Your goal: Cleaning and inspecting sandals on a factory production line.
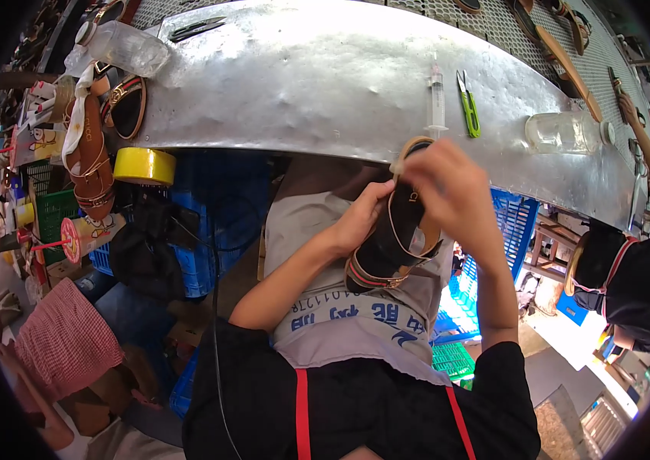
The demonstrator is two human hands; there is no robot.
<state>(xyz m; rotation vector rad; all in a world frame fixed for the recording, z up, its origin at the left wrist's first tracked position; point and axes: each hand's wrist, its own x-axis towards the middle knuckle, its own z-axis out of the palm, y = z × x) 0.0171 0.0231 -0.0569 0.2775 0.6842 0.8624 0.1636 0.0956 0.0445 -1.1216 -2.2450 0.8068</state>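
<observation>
Over my apron-covered lap, a black sandal (375, 258) with a tan sole edge and a metal buckle is held with its toe toward the metal table. My left hand (357, 218) is closed around its left side. At the toe end, my right hand (447, 180) has its fingers bent in a pinch and is slightly blurred. A small pale thing (397, 166) shows at its fingertips, too small to name. Just beyond lie a clear syringe (437, 100) and green-handled thread snips (468, 109), both on the table.
The metal table (302, 96) spans the front, with a clear jar (562, 133) at right and a clear bottle (127, 48) at left. Yellow tape (144, 166) and brown sandals (92, 161) sit at left. Blue crates (194, 264) stand below. Another person (624, 284) is at right.
</observation>
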